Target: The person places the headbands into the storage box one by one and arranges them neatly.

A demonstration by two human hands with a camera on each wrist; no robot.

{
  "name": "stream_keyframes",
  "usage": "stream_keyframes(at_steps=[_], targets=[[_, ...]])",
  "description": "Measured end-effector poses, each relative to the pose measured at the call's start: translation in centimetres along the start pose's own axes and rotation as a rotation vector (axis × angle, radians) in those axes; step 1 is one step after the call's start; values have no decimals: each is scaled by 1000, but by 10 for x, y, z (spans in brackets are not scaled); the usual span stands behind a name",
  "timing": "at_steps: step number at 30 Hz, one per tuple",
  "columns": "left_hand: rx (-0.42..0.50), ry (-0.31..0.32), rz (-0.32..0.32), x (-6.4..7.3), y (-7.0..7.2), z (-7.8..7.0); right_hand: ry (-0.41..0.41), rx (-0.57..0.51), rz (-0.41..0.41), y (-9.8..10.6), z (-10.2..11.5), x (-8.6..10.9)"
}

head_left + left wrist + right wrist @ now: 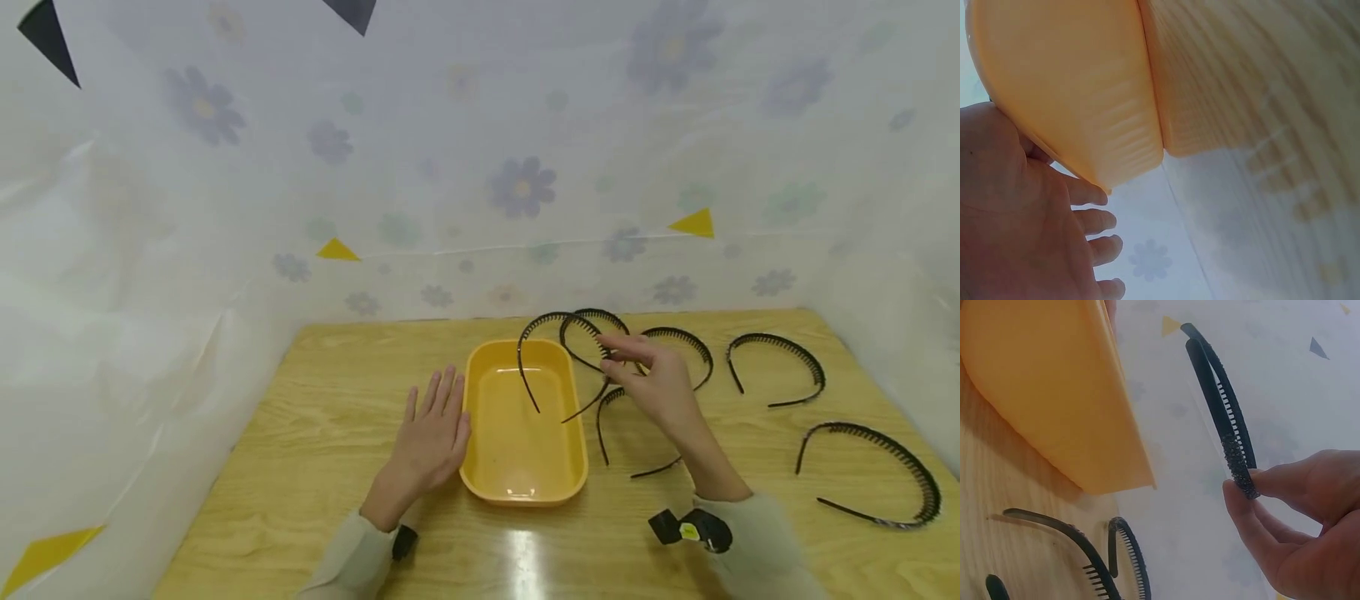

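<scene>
My right hand (660,383) pinches a black toothed headband (520,358) between thumb and fingertips, its open ends pointing down over the yellow plastic tray (517,471). In the right wrist view the pinch is on the band's glittery dark stretch (1235,459). My left hand (431,437) lies along the tray's left side, fingers straight and thumb at the rim; the left wrist view has the fingers against the tray's outer wall (1072,94). No headband shows lying inside the tray.
Several more black headbands lie on the wooden table (345,400): one behind the tray's right corner (600,312), one partly under my right hand (602,429), others farther right (787,340), (877,429). A flowered white sheet (450,150) hangs behind and beside the table.
</scene>
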State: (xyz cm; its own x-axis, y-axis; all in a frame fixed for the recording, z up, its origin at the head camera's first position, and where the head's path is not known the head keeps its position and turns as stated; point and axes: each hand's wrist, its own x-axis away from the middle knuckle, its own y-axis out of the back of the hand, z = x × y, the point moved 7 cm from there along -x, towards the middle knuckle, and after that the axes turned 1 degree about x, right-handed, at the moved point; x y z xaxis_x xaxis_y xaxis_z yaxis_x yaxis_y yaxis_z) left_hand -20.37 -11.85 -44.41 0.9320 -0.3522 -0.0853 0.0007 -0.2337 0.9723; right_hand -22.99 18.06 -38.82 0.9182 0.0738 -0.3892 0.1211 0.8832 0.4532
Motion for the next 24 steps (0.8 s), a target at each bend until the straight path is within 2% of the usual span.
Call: stream_keyframes(at_steps=[7,15,24], targets=[[-6,-2,-9,-1,0,-2,11,0,-4,-16,-1,-1],[-10,2,12,-4,1,-3,-51,10,40,-31,-8,2],[3,5,30,-3,-1,-2,33,76,50,-45,0,-7]])
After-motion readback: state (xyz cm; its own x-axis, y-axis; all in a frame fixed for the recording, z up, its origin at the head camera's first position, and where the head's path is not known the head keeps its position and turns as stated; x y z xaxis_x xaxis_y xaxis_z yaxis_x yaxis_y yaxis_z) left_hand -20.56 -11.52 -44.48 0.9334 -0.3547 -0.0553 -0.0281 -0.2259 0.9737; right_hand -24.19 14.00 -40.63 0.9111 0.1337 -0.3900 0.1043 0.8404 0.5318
